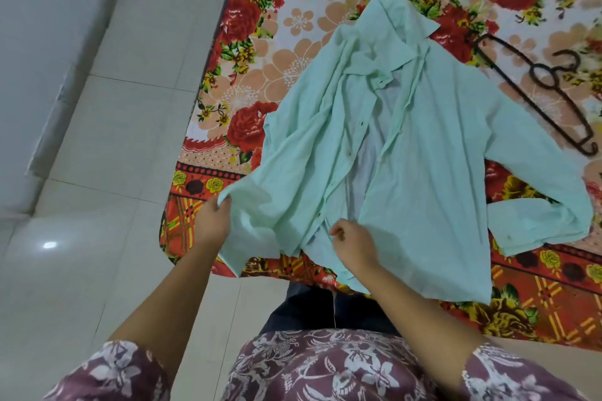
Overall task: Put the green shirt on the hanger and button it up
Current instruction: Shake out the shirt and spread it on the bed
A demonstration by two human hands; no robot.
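While gripping the lower left hem of the green shirt (407, 146) with the left hand (215, 218), lifts that corner off the flowered bed sheet (293, 26); curls the right hand (353, 238) at the shirt's front edge, bottom centre; cannot tell whether it pinches cloth; has the shirt unbuttoned, spread across centre frame, collar toward upper centre, one sleeve folded at right; leaves the black hanger (534, 85) flat on the sheet, upper right, near the shirt's shoulder, well apart from both hands.
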